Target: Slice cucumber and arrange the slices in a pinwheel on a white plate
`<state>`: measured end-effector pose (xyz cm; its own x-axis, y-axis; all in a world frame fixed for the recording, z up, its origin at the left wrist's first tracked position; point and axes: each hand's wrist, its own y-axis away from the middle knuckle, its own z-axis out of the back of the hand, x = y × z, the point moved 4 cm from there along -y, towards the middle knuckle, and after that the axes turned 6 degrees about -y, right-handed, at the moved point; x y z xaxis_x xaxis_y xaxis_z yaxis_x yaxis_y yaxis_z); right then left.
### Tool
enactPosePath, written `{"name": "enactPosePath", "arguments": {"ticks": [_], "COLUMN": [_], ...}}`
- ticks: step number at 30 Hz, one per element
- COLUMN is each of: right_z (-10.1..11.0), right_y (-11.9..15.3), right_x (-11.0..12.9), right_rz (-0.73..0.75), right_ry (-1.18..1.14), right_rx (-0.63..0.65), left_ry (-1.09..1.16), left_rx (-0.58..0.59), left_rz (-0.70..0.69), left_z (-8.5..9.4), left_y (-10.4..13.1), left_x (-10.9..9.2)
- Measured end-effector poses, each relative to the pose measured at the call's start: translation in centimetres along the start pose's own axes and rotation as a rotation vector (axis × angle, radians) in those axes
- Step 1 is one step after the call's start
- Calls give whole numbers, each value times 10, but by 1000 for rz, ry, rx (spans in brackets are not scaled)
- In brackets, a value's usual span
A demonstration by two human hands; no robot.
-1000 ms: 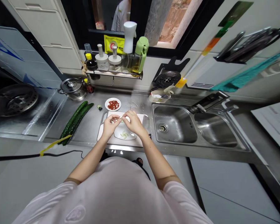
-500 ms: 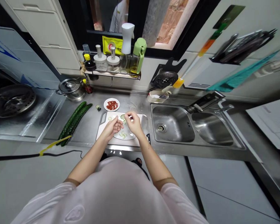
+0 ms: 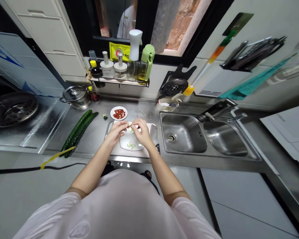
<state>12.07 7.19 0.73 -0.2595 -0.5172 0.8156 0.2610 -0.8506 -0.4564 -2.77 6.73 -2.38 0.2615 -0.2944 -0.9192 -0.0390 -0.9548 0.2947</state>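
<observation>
Over the cutting board point(image 3: 147, 152), my left hand point(image 3: 116, 132) and my right hand point(image 3: 141, 132) meet fingertip to fingertip. Both pinch a small, thin green piece, likely a cucumber slice, mostly hidden by the fingers. Below them lies a white plate point(image 3: 124, 144) with curved cucumber slices point(image 3: 131, 145) fanned near its lower part. More slices sit just under my fingertips. A knife with a black handle point(image 3: 157, 148) rests at the board's right edge. Behind the board stands a small white dish of chopped red pieces point(image 3: 119, 114).
Two whole cucumbers point(image 3: 79, 132) lie to the left, near a lidded steel pot point(image 3: 76, 97). A double sink point(image 3: 184, 132) is on the right. Bottles and jars stand on a wall rack point(image 3: 119, 79). A wok point(image 3: 12, 108) sits far left.
My hands have come together; the left moved right and up slightly, and its spread fingers closed. The fingertips of both now meet on a small piece.
</observation>
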Motion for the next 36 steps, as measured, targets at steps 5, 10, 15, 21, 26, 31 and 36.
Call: {"name": "enactPosePath", "arguments": {"ticks": [5,10,15,21,26,31,36], "right_z": [1,0,0,-2,-4,-4,-4], "right_y": [-3,-4,-5,-4,-4,-7,-7], "right_x": [4,6,7,5,2,-1,-4], "right_rz": [19,-2,2,-11,-48,-79,-95], "right_ry": [0,-2,-30,-71,-95,-157,-213], "right_rx": [0,-19,-28,-47,-35,-29,-21], "left_ry": [-65,-143,-189,-230,-286,-255,-301], "left_rx": [-35,-94,-146,-161,-131,-134,-94], "left_rz": [-104,-311,-385,-420,-477,-430,-505], "left_z": [2,-1,-5,-4,-4,-3,-3], "left_y": [0,7,13,12,11,8,7], "left_x": [-9,-19,-25,-29,-30,-28,-29]}}
